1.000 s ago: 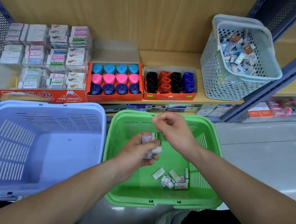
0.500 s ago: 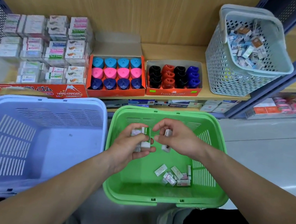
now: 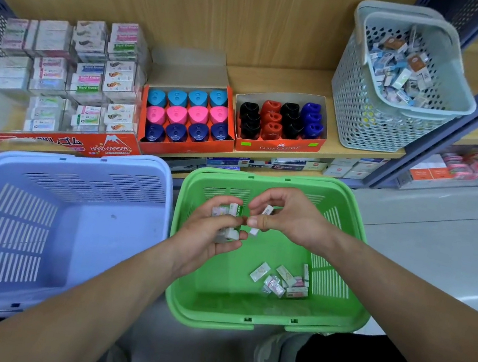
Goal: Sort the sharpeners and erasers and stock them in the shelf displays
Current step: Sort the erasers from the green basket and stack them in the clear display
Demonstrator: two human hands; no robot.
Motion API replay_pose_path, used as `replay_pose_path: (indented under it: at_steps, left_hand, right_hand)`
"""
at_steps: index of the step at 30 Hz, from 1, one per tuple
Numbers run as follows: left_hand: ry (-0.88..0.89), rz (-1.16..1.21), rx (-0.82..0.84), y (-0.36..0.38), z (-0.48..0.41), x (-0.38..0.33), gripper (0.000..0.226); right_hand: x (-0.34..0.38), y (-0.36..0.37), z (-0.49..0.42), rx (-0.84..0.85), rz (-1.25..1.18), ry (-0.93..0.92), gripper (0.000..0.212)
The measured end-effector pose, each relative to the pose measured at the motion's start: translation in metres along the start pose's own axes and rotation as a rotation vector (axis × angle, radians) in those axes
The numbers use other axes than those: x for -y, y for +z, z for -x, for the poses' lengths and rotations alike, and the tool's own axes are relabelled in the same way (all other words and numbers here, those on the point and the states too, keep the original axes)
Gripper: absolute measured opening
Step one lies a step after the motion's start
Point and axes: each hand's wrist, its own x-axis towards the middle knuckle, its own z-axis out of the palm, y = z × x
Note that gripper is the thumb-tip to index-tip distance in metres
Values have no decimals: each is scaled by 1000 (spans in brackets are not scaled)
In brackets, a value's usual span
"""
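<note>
We look down along two bare forearms reaching forward over the floor, with a grey shoe (image 3: 272, 355) below them. Both hands hover inside a green basket (image 3: 210, 317). Our left hand (image 3: 206, 238) curls its fingers and thumb around a small bundle of wrapped erasers (image 3: 230, 220), one with a green label. Just beside it, our right hand (image 3: 291, 220) pinches a single white eraser (image 3: 261, 222) between thumb and forefinger, the other fingers loosely bent. A few loose erasers (image 3: 284, 280) lie in a cluster on the basket's floor, toward its right wall. To the left, touching the green one, stands a pale blue basket (image 3: 78, 160).

Beyond the baskets runs a wooden shelf (image 3: 279, 77). From left to right it carries a clear display of stacked erasers (image 3: 72, 76) marked "Hard Eraser", an orange box (image 3: 185, 148) of blue, pink and navy triangular sharpeners, a Faber-Castell box (image 3: 278, 149) of black, red and blue sharpeners, and a grey perforated basket (image 3: 376, 118) holding mixed small erasers.
</note>
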Motion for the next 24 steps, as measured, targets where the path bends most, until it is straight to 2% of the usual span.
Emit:
replay_pose_path:
  at_steps: [4, 9, 15, 24]
  left_hand:
    - [-23, -21, 3, -2, -2, -1, 41]
    - [-20, -100, -56, -1, -5, 2, 52]
    - [5, -205, -76, 3, -9, 9, 49]
    - [13, -259, -124, 4, -15, 6, 47]
  right_hand:
    - [-2, -2, 0, -52, -77, 35, 32]
    - [-7, -4, 0, -22, -84, 49, 36]
    - [-8, 2, -1, -47, -18, 23, 18]
    - [-14, 2, 0, -118, -22, 22, 15]
